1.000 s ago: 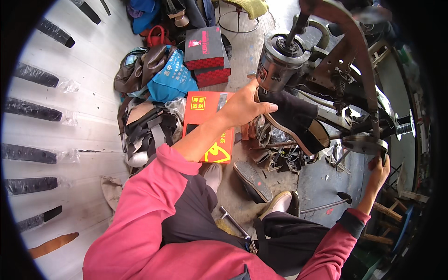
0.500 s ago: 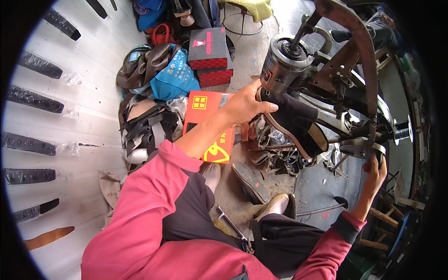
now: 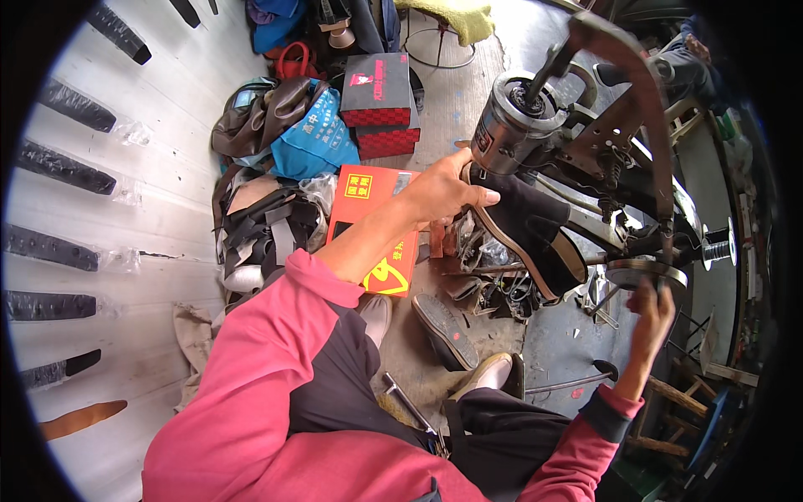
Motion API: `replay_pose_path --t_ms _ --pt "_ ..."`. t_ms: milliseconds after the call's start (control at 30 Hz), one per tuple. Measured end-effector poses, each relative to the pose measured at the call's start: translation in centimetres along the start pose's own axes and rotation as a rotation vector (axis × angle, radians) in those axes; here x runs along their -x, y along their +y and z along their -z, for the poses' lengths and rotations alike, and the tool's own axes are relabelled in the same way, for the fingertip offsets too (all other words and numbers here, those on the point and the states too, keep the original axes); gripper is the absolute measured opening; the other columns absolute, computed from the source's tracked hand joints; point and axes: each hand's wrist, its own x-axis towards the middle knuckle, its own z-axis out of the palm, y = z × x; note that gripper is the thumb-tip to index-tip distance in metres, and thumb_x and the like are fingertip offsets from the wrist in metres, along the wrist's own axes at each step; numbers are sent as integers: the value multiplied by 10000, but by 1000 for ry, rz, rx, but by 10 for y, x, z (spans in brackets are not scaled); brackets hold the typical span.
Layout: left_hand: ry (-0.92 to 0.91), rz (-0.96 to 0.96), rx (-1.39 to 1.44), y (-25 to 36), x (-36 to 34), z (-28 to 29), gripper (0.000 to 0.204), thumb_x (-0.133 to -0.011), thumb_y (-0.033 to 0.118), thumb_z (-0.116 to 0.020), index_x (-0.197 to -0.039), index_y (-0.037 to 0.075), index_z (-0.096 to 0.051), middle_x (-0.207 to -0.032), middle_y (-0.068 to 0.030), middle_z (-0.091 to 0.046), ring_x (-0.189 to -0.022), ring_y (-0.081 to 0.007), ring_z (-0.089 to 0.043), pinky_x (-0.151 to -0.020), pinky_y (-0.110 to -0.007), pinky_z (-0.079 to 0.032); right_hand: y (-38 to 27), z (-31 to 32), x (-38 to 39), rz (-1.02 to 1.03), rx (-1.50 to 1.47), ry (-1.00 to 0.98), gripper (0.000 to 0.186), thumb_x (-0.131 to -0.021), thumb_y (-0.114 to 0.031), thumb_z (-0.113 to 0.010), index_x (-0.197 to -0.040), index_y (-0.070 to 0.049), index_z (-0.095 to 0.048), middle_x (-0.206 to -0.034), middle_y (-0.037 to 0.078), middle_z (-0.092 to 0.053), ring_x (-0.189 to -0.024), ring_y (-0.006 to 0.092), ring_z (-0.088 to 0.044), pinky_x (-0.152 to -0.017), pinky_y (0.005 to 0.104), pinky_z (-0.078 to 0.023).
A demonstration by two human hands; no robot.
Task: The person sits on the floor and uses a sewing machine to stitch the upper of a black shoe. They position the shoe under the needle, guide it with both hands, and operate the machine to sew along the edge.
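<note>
Holding a black, tan-lined shoe (image 3: 527,219) under a dark metal sewing machine (image 3: 592,151), left hand (image 3: 442,189) fingers clamped on one end.
Right hand (image 3: 651,325) is at the round metal handwheel (image 3: 648,274), can't tell if gripping; red cardboard box (image 3: 379,191) has yellow printing.

Bright, diffuse light washes a white panelled wall (image 3: 180,209) and glints off a polished grey metal cylinder (image 3: 502,134) as the right side dims; fisheye curvature bends edges inside a black rim.

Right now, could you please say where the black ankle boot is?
In the head view, the black ankle boot is right of centre, held by the left hand, just below the shiny metal cylinder.
</note>
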Motion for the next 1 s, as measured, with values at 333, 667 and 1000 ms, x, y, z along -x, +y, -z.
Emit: replay_pose_path --t_ms 333,667,1000 --pt "220 -302 -280 -13 10 -8 703 -865 211 -811 -1441 45 -444 -745 8 -559 -589 -111 -518 -528 -302 -415 104 11 -9 -358 109 -26 162 -1003 -201 -620 -954 -51 -584 -639 3 -541 -497 103 -523 -451 275 -400" --pt "386 -540 -513 -18 50 -40 1016 -846 300 -837 -1621 91 -214 -638 -32 -471 -572 -150 -504 -557 -299 -423 55 -43 7 -356 147 -243 312 -983 -327 -640 -977 -18 -606 -690 53 -638 -550 132 -619 -487 280 -437" --pt "-165 -48 -226 27 2 12 567 -744 228 -935 -1159 14 -613 -713 -9 -628 -590 -104 -548 -535 -249 -413 57 -45 6 -372 121 -234 315 -989 -338 -635 -1007 -25 -604 -695 58 -652 -552 136 -632 -481 271 -437"
